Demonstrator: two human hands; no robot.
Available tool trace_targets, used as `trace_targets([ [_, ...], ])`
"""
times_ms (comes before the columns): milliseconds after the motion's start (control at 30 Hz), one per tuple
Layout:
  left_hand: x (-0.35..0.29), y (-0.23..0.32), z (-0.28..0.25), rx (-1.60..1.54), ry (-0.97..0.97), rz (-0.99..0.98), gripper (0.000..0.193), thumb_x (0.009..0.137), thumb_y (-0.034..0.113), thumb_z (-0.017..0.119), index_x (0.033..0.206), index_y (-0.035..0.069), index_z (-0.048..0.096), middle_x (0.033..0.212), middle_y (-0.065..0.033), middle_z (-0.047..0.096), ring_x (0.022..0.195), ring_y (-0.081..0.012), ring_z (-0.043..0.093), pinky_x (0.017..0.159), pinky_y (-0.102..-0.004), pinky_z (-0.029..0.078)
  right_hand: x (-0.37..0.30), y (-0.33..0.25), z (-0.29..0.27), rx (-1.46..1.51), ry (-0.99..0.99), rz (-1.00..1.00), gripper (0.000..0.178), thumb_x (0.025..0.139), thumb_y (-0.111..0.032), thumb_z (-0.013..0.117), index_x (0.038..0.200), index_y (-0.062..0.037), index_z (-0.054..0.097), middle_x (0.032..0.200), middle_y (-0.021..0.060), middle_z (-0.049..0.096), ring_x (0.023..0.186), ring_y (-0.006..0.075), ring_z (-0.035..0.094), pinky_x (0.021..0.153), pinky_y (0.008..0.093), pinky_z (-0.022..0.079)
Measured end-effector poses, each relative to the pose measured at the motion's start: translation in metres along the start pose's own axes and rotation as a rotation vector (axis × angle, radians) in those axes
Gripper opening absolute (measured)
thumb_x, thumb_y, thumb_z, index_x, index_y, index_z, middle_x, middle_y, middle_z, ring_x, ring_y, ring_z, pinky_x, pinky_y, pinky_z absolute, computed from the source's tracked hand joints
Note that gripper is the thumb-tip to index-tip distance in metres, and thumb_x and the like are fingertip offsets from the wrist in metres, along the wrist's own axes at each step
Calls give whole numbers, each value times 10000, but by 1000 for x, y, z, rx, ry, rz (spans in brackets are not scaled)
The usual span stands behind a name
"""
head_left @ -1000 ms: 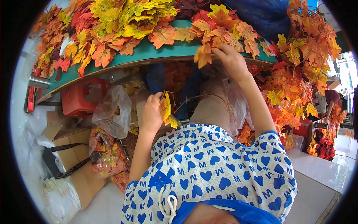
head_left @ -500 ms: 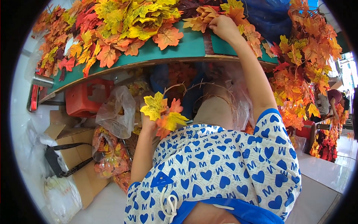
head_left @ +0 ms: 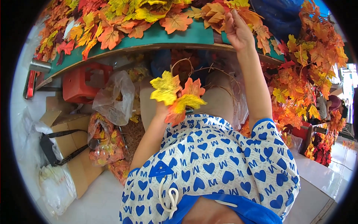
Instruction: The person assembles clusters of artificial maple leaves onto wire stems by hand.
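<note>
My left hand, partly hidden behind leaves, is closed around an artificial maple-leaf garland in front of my lap. The garland carries yellow leaves and orange leaves. From it a bare brown vine stem curves over my legs to the right. Above the table's near edge, my right hand is turned palm-side to view with its fingers curled together. Beside those fingers lies a stack of orange leaves; whether a leaf is between the fingertips is not clear.
A green-topped table bears heaps of loose leaves. Leaf garlands hang at the right, near a blue plastic bag. Below left are a red plastic stool, clear bags and a cardboard box. Another person is at far right.
My right hand has drawn away from the orange leaf stack, to the right, and turned its palm into view. My left hand has moved up and right with the garland.
</note>
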State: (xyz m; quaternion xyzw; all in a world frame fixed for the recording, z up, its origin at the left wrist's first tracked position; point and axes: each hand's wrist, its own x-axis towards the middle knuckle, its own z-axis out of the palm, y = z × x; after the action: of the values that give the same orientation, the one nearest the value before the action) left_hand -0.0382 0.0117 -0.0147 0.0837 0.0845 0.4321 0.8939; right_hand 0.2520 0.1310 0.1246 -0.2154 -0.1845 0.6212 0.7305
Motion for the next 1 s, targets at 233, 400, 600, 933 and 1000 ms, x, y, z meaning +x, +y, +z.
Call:
trace_targets([
  [233,39,-19,62,1972,276,799,276,779,8,597,1048,45,549,934,-125,567,795,-275,576,653,-310,472,-124,119,59,-291,11,54,128,832,-30,634,955,-2,610,871,49,627,748,148,627,677,235,529],
  [400,51,-18,48,1071,476,549,257,824,12,608,1070,-19,537,840,-27,609,708,-76,575,649,-212,482,-130,157,16,-619,212,-291,86,789,2,674,870,3,646,757,18,637,668,79,589,568,198,475],
  [600,43,-14,65,625,373,417,134,845,0,588,966,-39,545,814,-43,594,694,-81,572,662,-183,484,-133,144,-3,-219,361,109,101,813,-46,665,891,15,644,789,56,652,618,84,600,563,181,492],
  [933,41,-14,83,583,343,415,152,813,-54,594,962,-35,570,833,-49,593,708,-68,572,665,-171,484,-132,129,-2,-75,316,239,141,835,-60,639,966,-9,627,850,58,653,708,93,622,637,186,529],
  [1000,41,-14,81,601,339,405,158,812,-56,593,967,-35,568,834,-49,594,711,-68,573,665,-171,484,-132,131,-4,-60,294,224,145,829,-57,644,968,-27,621,847,39,651,696,83,619,626,174,524],
])
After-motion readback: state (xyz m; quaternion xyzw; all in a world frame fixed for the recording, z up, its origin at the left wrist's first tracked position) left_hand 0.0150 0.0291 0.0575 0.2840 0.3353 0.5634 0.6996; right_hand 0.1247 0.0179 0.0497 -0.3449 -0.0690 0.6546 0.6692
